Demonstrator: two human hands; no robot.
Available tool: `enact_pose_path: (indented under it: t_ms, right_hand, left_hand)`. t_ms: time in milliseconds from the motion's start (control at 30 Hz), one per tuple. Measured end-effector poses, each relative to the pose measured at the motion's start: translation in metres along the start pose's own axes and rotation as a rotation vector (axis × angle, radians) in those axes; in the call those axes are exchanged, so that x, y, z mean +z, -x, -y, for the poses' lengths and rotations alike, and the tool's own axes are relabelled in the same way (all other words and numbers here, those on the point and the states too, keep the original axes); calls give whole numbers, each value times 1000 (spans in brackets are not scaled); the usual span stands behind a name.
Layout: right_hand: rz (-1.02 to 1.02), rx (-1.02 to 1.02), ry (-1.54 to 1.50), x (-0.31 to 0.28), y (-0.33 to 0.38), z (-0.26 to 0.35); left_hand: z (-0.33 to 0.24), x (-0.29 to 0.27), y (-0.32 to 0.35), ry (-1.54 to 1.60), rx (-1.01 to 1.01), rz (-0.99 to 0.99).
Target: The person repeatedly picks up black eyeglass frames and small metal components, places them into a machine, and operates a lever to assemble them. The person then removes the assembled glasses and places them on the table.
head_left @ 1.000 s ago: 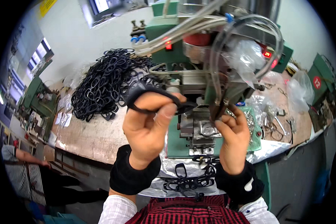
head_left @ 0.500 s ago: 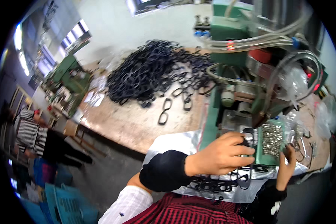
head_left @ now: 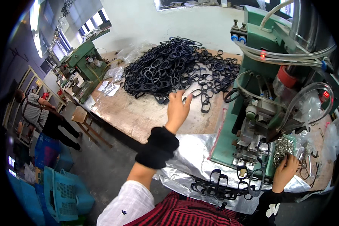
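Black frame (head_left: 205,100) lies long axis front-to-back, left hand (head_left: 178,109) spread nearby, right hand (head_left: 285,174) in unclear grip.

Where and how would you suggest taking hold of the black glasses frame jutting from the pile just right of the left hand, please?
I would pinch the glasses frame at its near rim, coming from the front with the left hand: that open loop seems flat and juts toward the person, while the other end sits close to the pile.
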State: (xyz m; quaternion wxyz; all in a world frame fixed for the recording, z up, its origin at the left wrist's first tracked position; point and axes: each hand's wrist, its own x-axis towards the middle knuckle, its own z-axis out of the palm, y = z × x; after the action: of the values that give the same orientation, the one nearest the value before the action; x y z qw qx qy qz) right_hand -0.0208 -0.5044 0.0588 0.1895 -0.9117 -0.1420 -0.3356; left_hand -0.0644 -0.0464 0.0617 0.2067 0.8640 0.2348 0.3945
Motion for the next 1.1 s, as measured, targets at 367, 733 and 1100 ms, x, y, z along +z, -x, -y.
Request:
enact_pose_path:
  t_ms: [367, 733, 1100]
  right_hand:
    - [64, 399, -630, 5, -8, 2]
    - [167, 337, -750, -61, -5, 34]
    - [36, 520, -1246, -22, -45, 118]
  left_hand:
    - [5, 112, -60, -126, 128, 362]
    - [10, 49, 0, -133, -97, 453]
    - [-66, -10, 70, 1137, -534, 184]
